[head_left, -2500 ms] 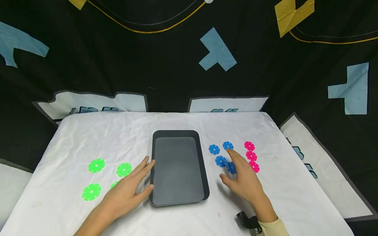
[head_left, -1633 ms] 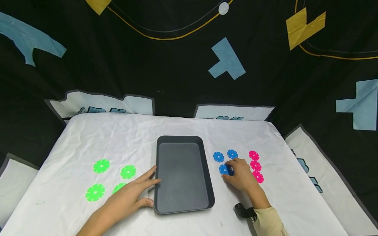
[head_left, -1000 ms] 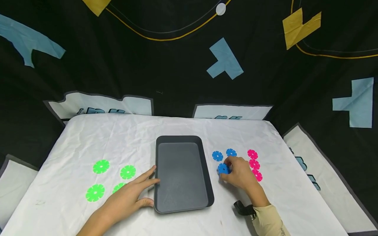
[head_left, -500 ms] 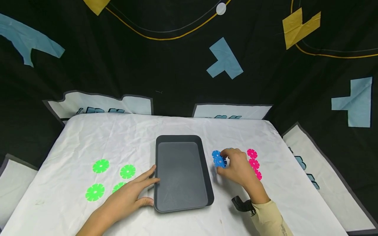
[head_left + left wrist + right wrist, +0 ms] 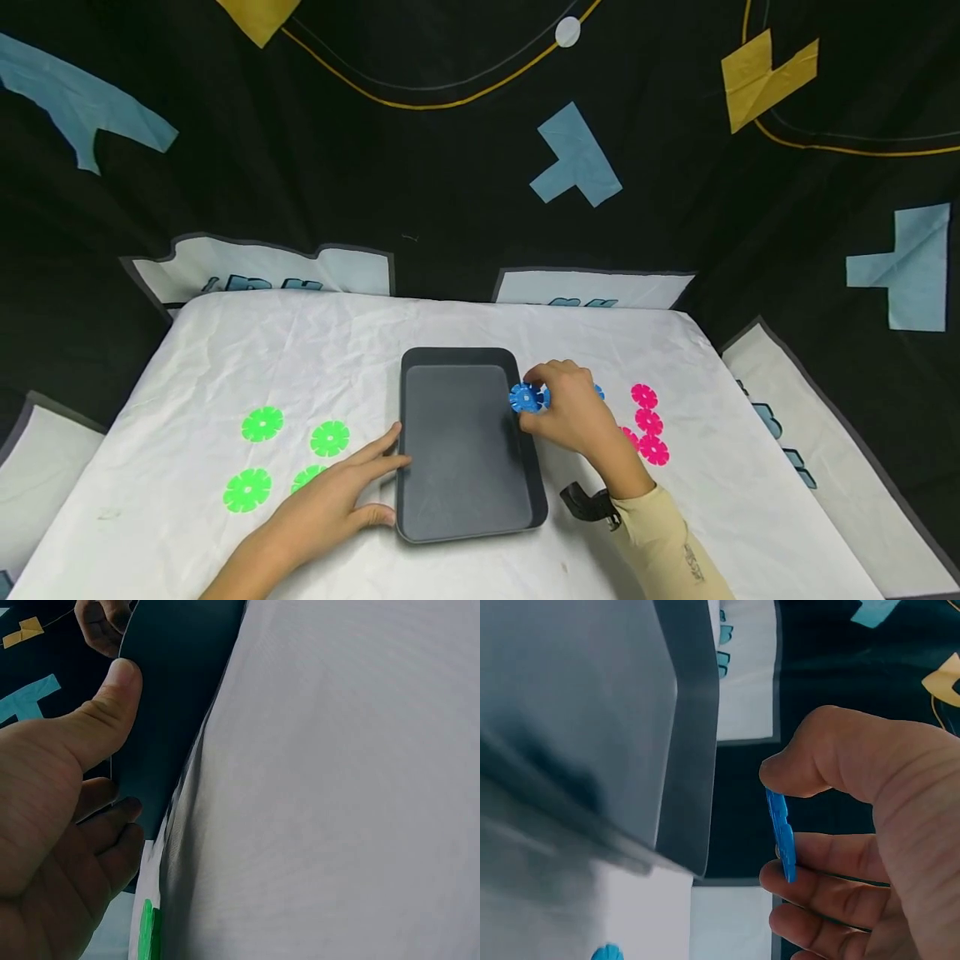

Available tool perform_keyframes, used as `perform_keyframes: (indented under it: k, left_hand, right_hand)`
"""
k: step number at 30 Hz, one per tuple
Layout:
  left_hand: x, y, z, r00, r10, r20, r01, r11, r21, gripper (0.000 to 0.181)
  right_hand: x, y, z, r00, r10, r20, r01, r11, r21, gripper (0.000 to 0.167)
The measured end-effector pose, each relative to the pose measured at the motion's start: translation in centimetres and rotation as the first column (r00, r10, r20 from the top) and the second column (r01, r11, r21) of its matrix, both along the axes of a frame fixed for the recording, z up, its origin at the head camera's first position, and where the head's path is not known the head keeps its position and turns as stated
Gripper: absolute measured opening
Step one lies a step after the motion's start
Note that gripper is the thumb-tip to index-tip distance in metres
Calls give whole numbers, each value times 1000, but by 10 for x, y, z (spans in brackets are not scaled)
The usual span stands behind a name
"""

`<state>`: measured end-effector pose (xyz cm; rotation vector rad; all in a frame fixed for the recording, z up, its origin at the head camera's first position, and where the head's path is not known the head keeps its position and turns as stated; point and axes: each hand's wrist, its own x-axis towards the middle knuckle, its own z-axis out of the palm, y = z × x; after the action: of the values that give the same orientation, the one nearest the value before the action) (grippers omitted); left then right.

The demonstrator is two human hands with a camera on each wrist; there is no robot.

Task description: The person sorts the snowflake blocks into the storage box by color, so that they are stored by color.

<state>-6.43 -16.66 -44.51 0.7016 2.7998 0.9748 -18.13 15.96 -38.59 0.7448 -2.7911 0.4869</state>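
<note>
Clock refs from tray centre, head view, 12 = far edge.

Right hand [image 5: 566,410] at 2-3 o'clock, just outside the tray [image 5: 461,450], pinching a blue disc [image 5: 524,398] between thumb and fingers. Disc is at 2 o'clock and overlaps the tray rim from above. Right wrist view has it edge-on with a gap to the tray wall, so not touching.

Left hand [image 5: 330,507] at 8 o'clock, fingers spread and extended, nothing held. Fingertips on the tray's 9 o'clock rim, thumb by the 8 o'clock side.

Other blue discs [image 5: 599,392] at 2-3 o'clock, right of the tray, mostly hidden by the right hand; exact count not readable. Pink discs [image 5: 644,394]: four at 3 o'clock, well clear of the tray, bunched. Green discs [image 5: 262,423]: four at 9 o'clock, spaced apart, one partly behind the left hand.

Tray and loose discs sit on the table [image 5: 337,342], white cloth. Black band [image 5: 592,504] on the right wrist, beige sleeve [image 5: 667,546]. Black backdrop [image 5: 337,183] at 12.
</note>
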Motion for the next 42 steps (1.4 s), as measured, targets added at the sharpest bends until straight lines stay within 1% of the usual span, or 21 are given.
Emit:
perform_keyframes:
  k: [6, 13, 24, 30, 34, 42]
  left_hand:
    - [0, 1, 0, 1000, 8, 10, -8, 1000, 6, 67]
    - [0, 0, 1, 1000, 6, 3, -6, 1000, 8, 66]
    - [0, 0, 0, 999, 5, 38, -6, 1000, 20, 68]
    - [-1, 0, 1, 998, 2, 67, -4, 1000, 27, 69]
    - [-2, 0, 0, 998, -2, 66, 0, 999, 32, 69]
    - [-2, 0, 0, 998, -7, 58, 5, 999, 33, 69]
  right_hand:
    - [-4, -16, -3, 999, 43, -4, -43, 999, 17, 38]
    - [-8, -35, -8, 995, 94, -19, -93, 995, 23, 40]
    - [-20, -60, -20, 992, 123, 7, -123, 992, 26, 43]
    - [-28, -73, -31, 992, 126, 27, -128, 990, 55, 44]
    - [-31, -82, -37, 991, 131, 41, -133, 989, 70, 44]
    - [-38, -102, -43, 989, 137, 49, -142, 984, 108, 44]
